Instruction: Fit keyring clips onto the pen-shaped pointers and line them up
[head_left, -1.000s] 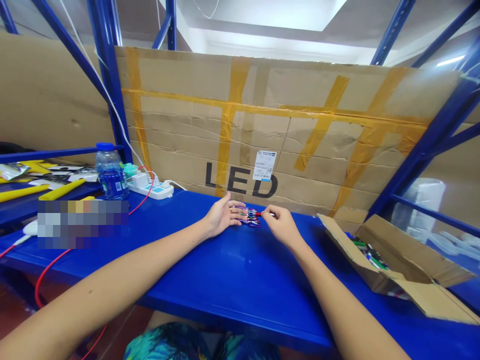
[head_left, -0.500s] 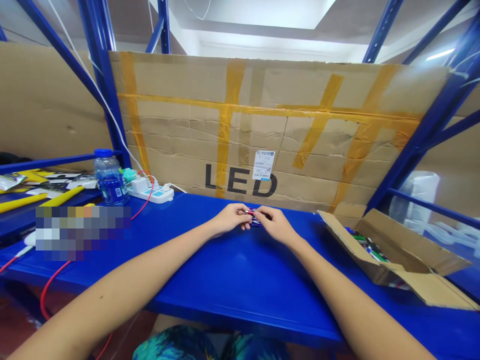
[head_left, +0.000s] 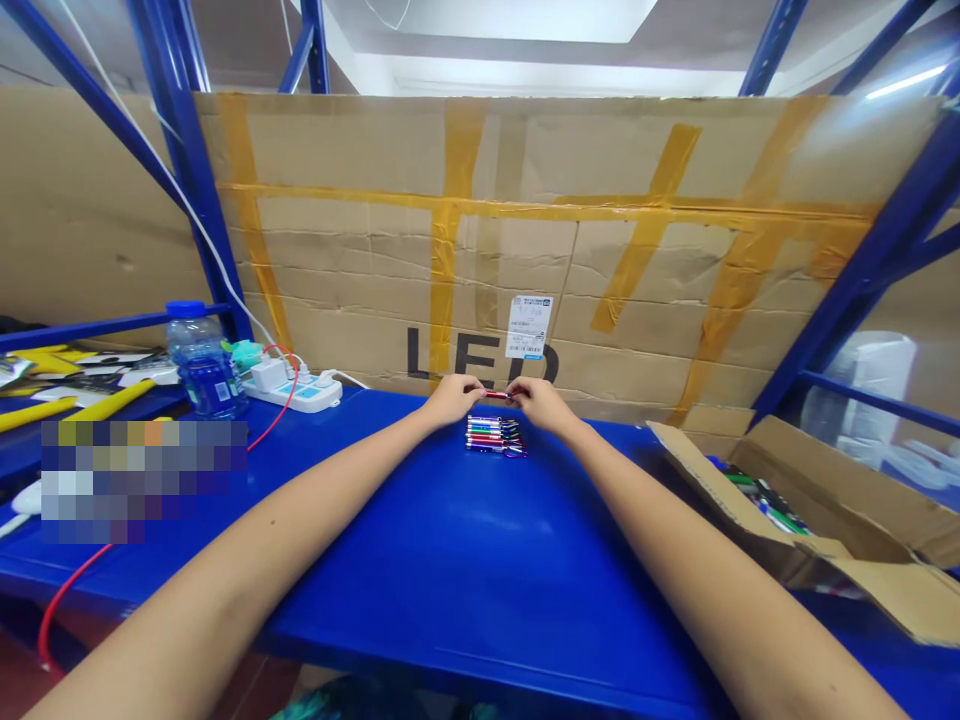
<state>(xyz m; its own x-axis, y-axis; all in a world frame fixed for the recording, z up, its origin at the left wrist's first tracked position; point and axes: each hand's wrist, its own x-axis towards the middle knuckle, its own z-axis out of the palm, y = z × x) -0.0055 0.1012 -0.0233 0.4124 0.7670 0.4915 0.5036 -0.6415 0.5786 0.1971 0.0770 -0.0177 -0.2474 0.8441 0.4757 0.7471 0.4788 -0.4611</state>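
Observation:
Between my two hands, a slim red pen-like stick (head_left: 495, 395) is held level, just above the back of the blue table. My left hand (head_left: 456, 397) pinches its left end. The fingers of my right hand (head_left: 538, 400) are closed at the other end. Directly below and nearer to me lies a neat row of pen-like sticks (head_left: 486, 432) in silver, blue, green, red and purple. They are side by side, with small metal clips (head_left: 514, 440) at their right ends. Their exact kind is too small to make out.
An open cardboard box (head_left: 847, 550) at the right holds more coloured sticks (head_left: 765, 500). At the left stand a blue-capped bottle (head_left: 206, 365) and a white power strip (head_left: 311, 393) with a red cable (head_left: 289, 410). A large cardboard sheet (head_left: 360, 270) rises behind the blue table (head_left: 480, 580).
Both hands have moved up and back from the row, which now shows uncovered on the table. A red stick is now stretched between them. The view has shifted slightly.

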